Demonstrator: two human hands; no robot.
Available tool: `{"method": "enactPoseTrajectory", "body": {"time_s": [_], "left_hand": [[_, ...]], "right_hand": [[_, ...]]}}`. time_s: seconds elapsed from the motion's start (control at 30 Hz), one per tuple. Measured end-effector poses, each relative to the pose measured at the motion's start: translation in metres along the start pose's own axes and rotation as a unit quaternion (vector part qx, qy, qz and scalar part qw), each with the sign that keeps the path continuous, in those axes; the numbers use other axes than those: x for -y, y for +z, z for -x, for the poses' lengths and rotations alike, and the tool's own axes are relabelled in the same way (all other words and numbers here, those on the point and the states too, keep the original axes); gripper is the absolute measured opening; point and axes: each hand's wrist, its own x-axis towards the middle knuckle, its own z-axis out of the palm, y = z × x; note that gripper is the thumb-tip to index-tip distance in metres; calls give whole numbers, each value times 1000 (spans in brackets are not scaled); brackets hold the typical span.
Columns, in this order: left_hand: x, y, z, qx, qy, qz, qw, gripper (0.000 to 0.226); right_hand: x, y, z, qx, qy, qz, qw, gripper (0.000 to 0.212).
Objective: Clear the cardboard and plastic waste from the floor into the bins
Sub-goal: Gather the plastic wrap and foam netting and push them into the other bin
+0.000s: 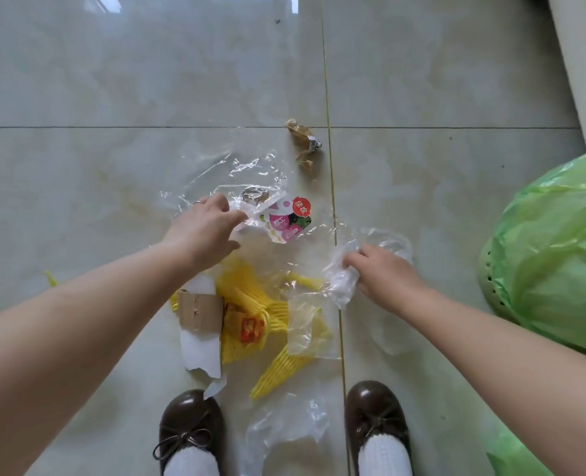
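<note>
Waste lies on the tiled floor in front of my feet. My left hand (209, 225) pinches the edge of a clear plastic bag with a pink and red printed label (284, 219). My right hand (382, 273) is closed on a crumpled clear plastic wrap (341, 280). Between my arms lie a yellow plastic net (250, 304), a brown cardboard piece (199, 312) on white paper, and a clear film (303, 329). A gold crumpled wrapper (303, 140) lies farther off. More clear plastic (286, 427) sits between my shoes.
A bin lined with a green plastic bag (559, 249) stands at the right, and another green bag (514, 458) shows at the bottom right corner. My brown shoes (190, 427) stand at the bottom. A white wall edge (580, 63) runs along the upper right.
</note>
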Motion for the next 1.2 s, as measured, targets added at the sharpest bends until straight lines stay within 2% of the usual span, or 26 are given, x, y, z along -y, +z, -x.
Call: {"method": "enactPoseTrajectory", "body": {"time_s": [0.13, 0.23, 0.53, 0.67, 0.77, 1.0, 1.13, 1.2], "left_hand": [[-1, -12, 9, -66, -13, 51, 996, 36], [-1, -30, 19, -126, -30, 100, 986, 28], [-25, -153, 80, -299, -45, 207, 930, 33], [-61, -209, 125, -350, -16, 239, 906, 33], [-103, -244, 159, -378, 35, 249, 891, 31], [-241, -276, 218, -346, 201, 239, 885, 32], [-321, -271, 238, -270, 290, 200, 896, 42], [-358, -265, 247, -209, 317, 180, 908, 43]], "right_hand": [[3, -14, 4, -72, 64, -88, 991, 25], [9, -37, 13, -141, 100, -161, 972, 20], [34, -147, 79, -324, 107, -264, 902, 16], [45, -202, 137, -405, 114, -317, 850, 15], [46, -232, 191, -451, 111, -321, 825, 17], [15, -244, 348, -504, 193, -276, 795, 10], [-12, -229, 440, -498, 223, -218, 809, 41], [-24, -219, 478, -488, 249, -199, 812, 48]]}}
